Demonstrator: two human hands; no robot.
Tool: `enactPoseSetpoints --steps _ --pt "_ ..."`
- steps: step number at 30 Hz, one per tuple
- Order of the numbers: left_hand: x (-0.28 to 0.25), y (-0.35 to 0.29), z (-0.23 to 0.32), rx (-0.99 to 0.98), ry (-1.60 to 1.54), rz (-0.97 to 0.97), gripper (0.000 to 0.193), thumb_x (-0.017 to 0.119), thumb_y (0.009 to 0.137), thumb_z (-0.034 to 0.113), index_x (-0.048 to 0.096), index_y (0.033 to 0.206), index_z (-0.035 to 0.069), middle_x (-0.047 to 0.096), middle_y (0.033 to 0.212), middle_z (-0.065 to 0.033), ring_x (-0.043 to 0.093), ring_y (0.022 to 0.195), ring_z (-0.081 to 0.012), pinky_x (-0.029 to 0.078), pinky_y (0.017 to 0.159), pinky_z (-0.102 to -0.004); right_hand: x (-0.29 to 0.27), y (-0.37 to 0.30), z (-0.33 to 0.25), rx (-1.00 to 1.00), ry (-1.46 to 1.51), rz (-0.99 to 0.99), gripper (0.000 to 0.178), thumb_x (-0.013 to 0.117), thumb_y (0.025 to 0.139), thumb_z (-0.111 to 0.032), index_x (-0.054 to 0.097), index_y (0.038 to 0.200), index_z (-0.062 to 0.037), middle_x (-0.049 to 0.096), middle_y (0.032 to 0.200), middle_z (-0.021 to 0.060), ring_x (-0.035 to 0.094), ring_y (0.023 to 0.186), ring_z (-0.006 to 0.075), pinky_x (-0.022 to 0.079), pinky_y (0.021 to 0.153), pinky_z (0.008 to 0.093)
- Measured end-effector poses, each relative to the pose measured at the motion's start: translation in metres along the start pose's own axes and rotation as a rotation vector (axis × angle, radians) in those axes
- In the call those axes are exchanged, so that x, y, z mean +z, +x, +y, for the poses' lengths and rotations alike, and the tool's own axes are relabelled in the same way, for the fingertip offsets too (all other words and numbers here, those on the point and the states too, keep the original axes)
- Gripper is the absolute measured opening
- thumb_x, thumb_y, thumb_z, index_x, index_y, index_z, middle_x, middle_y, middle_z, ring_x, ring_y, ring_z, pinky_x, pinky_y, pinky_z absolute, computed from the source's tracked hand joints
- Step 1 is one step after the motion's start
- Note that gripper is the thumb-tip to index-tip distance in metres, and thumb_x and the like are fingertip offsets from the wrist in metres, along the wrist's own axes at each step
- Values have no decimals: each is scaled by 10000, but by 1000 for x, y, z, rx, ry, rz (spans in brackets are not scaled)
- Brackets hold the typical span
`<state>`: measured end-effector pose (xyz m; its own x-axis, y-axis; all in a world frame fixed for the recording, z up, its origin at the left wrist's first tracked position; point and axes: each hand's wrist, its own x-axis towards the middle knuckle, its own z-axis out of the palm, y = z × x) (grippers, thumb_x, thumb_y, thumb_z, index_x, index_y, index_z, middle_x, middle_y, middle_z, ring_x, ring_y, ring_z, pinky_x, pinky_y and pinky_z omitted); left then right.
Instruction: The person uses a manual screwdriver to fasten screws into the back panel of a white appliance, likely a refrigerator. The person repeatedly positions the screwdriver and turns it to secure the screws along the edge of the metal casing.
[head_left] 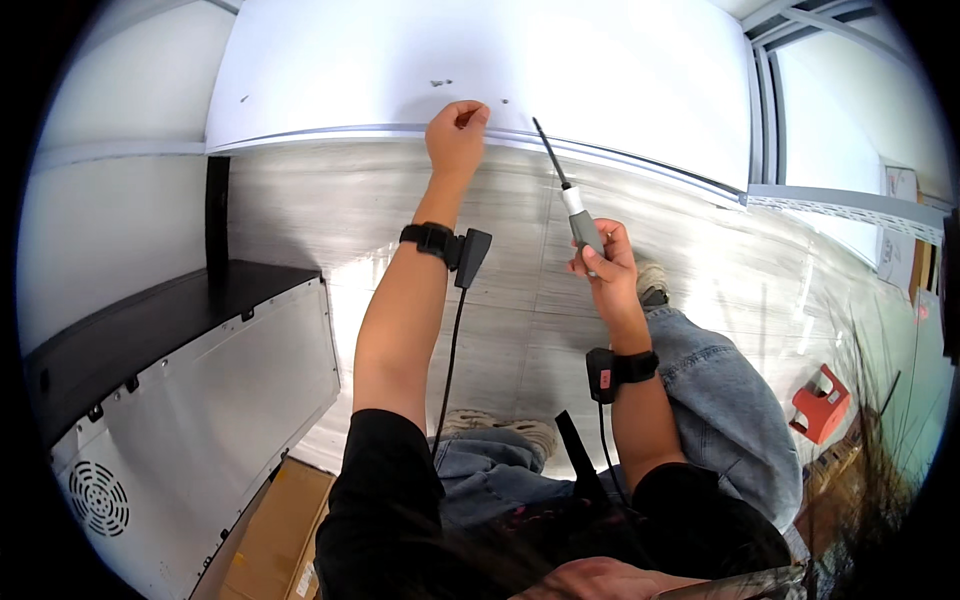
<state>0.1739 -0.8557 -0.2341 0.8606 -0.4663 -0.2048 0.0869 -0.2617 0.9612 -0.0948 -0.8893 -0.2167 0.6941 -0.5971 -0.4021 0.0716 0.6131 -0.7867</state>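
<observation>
My right hand (606, 252) is wrapped round the grey handle of a screwdriver (577, 212). The screwdriver's dark shaft points away from me, its tip at the near edge of a white tabletop (620, 70). Over that same edge, my left hand (458, 135) is closed in a pinch; whatever its fingertips hold, if anything, is too small to make out. Just beyond it lie a few small metal pieces (437, 83) that look like screws. Another small dark piece (505, 101) sits between the left fingertips and the screwdriver tip.
To the left stands a metal computer-like case (215, 375) with a round vent, above a cardboard box (270, 530). A red tool-like object (822, 404) is at the right. Metal shelf frames (850, 198) border the right side. Cables hang from bands on both wrists.
</observation>
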Motion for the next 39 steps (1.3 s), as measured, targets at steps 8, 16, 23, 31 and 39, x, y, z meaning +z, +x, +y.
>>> enactPoseSetpoints --steps 8,16,23,31,39 --pt "-116 -73 6 -328 -1030 -52 107 544 917 124 552 969 30 619 941 -76 601 917 -200 508 822 -292 67 7 19 112 -211 -294 331 554 847 -41 488 1171 -48 575 979 76 509 664 113 456 666 267" --pt "-230 -135 1 -173 -1142 252 99 525 920 97 561 945 8 614 961 -94 602 959 -215 525 864 -308 143 18 40 187 -350 -615 318 585 828 -58 518 1139 -46 578 993 45 523 687 101 424 598 240" --pt "-285 -208 2 -47 -1166 483 105 494 922 59 555 944 -24 599 971 -112 608 941 -234 547 830 -306 192 7 58 214 -446 -886 327 598 802 -64 528 1121 -45 581 975 38 515 689 88 406 581 227" --pt "-299 -301 -20 -184 -1054 850 109 470 930 49 541 984 -12 592 936 -89 610 902 -203 547 827 -282 207 -12 91 226 -615 -1131 316 612 768 -17 564 1079 -40 582 941 22 528 805 112 420 725 258" --pt "-286 -351 -56 -264 -1063 1032 116 484 941 100 537 978 4 584 909 -74 598 832 -162 551 796 -250 210 -42 115 287 -741 -1197 302 604 750 14 570 1046 -34 591 918 55 545 848 154 427 776 292"
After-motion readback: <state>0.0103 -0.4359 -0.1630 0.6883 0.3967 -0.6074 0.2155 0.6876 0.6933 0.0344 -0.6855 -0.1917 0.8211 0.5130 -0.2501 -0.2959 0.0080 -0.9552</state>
